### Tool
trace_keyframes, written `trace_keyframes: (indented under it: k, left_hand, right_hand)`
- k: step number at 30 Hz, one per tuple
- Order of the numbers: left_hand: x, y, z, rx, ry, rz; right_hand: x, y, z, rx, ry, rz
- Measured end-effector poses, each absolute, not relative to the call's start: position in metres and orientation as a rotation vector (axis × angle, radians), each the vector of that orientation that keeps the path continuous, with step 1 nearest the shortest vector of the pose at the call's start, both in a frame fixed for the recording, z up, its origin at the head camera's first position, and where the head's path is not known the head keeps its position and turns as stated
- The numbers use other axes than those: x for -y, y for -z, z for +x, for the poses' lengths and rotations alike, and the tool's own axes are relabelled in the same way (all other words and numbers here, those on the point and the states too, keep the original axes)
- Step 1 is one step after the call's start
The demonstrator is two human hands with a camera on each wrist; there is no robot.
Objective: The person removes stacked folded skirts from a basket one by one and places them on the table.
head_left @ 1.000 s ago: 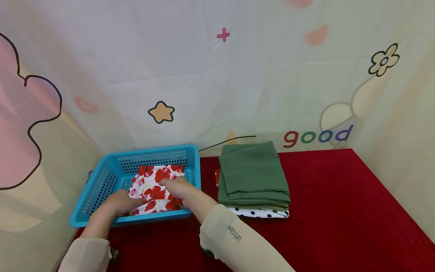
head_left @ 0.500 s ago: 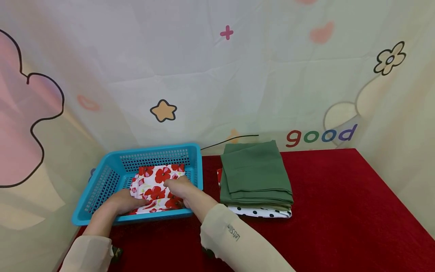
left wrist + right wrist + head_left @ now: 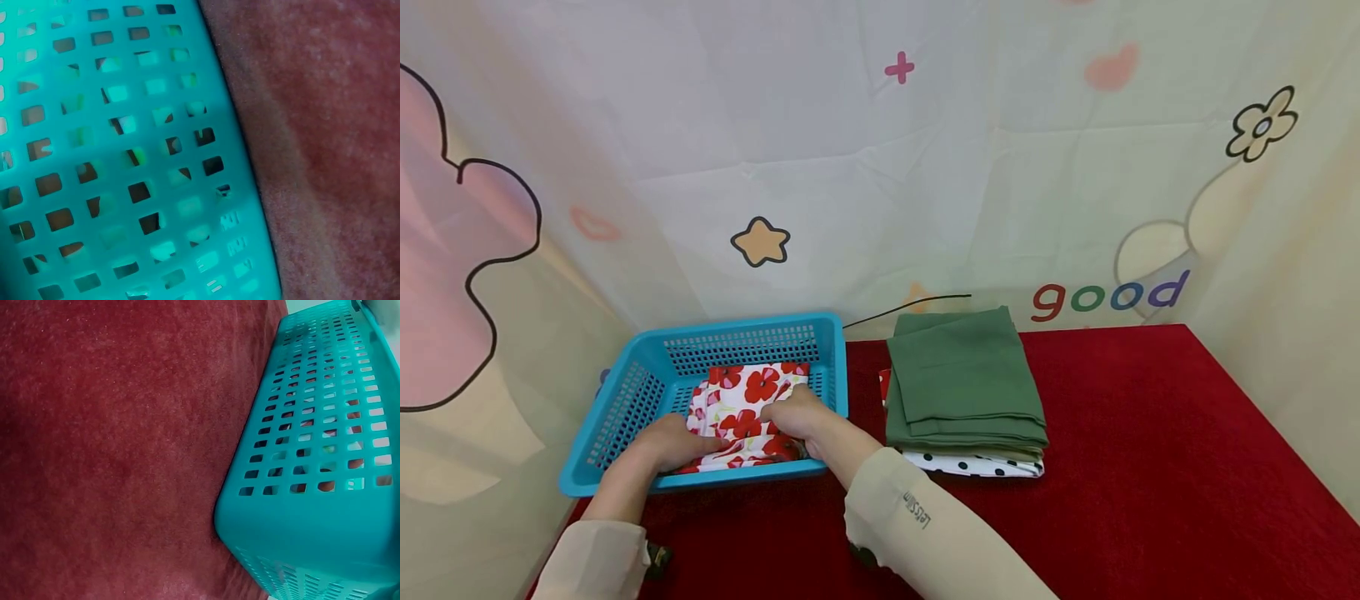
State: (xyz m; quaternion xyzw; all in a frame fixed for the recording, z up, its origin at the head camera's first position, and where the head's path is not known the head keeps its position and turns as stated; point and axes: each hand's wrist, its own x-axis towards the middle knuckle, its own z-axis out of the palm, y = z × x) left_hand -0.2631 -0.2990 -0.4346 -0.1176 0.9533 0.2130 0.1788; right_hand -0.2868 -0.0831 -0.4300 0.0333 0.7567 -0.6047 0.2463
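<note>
A folded white cloth with red flowers (image 3: 748, 396) lies inside the blue plastic basket (image 3: 692, 340). My left hand (image 3: 672, 443) grips its near left side, thumb on top. On the near right side, my right hand (image 3: 797, 412) holds the same cloth, its thumb pointing inward over the flowers. Most of the other fingers are hidden by the hands and the cloth. Both wrist views show mainly the perforated outer wall of the basket (image 3: 134, 156), with bits of cloth and hand behind its holes.
Right of the basket stands a stack of folded cloths, with green cloth (image 3: 966, 375) on top and a white one with black dots (image 3: 973, 464) at the bottom. A red cover (image 3: 1157, 450) spreads over the table. A printed curtain (image 3: 850, 167) hangs behind.
The near part of the flowered cloth has bunched up slightly between the hands. My right thumb has shifted a little to the right. The basket and stack keep their places.
</note>
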Motion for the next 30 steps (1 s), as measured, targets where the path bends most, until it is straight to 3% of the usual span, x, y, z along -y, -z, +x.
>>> trace_keyframes:
  k: [22,30]
  left_hand:
    - [0.303,0.449,-0.263,-2.753,-0.889,-0.181]
    - [0.302,0.453,-0.261,-2.74,-1.008,-0.244]
  right_hand:
    - [0.079,0.438,-0.285,-2.094,1.644,-0.088]
    - [0.082,0.443,-0.285,-2.217,1.631,-0.178]
